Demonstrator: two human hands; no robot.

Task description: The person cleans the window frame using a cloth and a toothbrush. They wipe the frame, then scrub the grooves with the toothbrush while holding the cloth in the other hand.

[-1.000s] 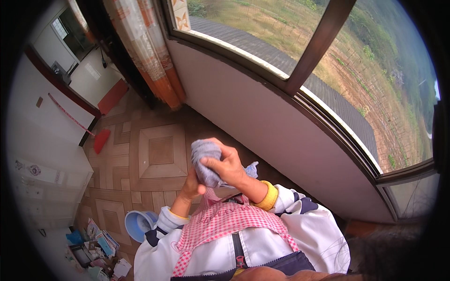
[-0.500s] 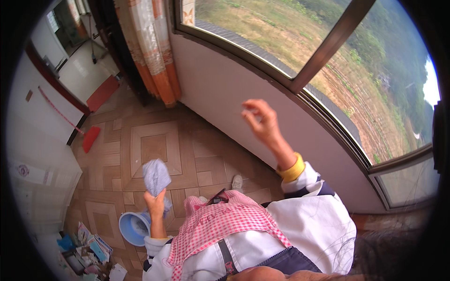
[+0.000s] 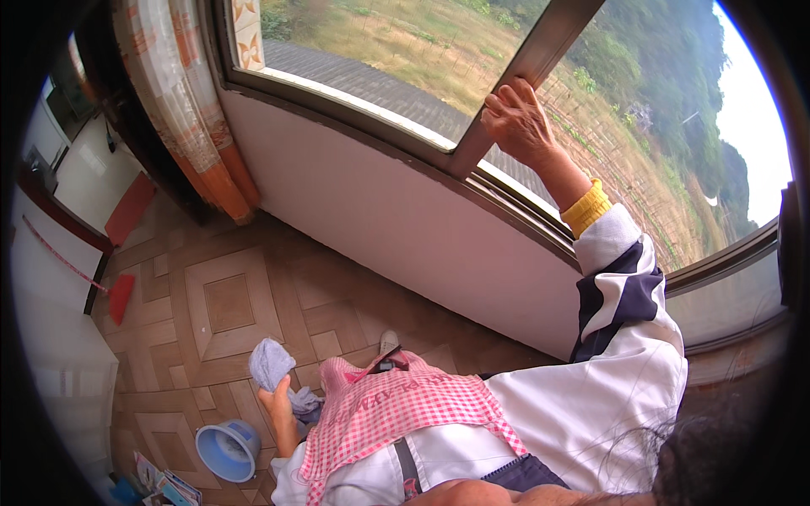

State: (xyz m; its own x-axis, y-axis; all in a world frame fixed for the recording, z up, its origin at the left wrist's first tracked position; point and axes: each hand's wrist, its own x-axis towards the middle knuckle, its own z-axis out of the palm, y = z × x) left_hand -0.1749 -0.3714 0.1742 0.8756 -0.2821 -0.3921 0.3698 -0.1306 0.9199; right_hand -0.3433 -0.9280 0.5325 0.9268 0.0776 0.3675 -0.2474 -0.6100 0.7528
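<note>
A bunched grey-lilac cloth (image 3: 271,363) sticks up from my left hand (image 3: 278,411), whose fingers are closed round it; another part of it hangs down beside the wrist. My right hand (image 3: 523,125) is up at the window, its fingers curled against the brown upright bar of the window frame (image 3: 472,150). Some of its fingertips are hidden. Below the left hand, a blue bucket (image 3: 228,451) stands on the tiled floor.
The pink wall (image 3: 363,219) runs below the window. An orange and white curtain (image 3: 181,101) hangs at the left by a doorway. A red broom (image 3: 121,297) leans against the left wall. Books and papers (image 3: 173,489) lie at the lower left.
My right hand has risen from in front of the wall to the window's upright bar and closed on it. The left hand, still holding the cloth, appears lower. The whole view has shifted toward the right.
</note>
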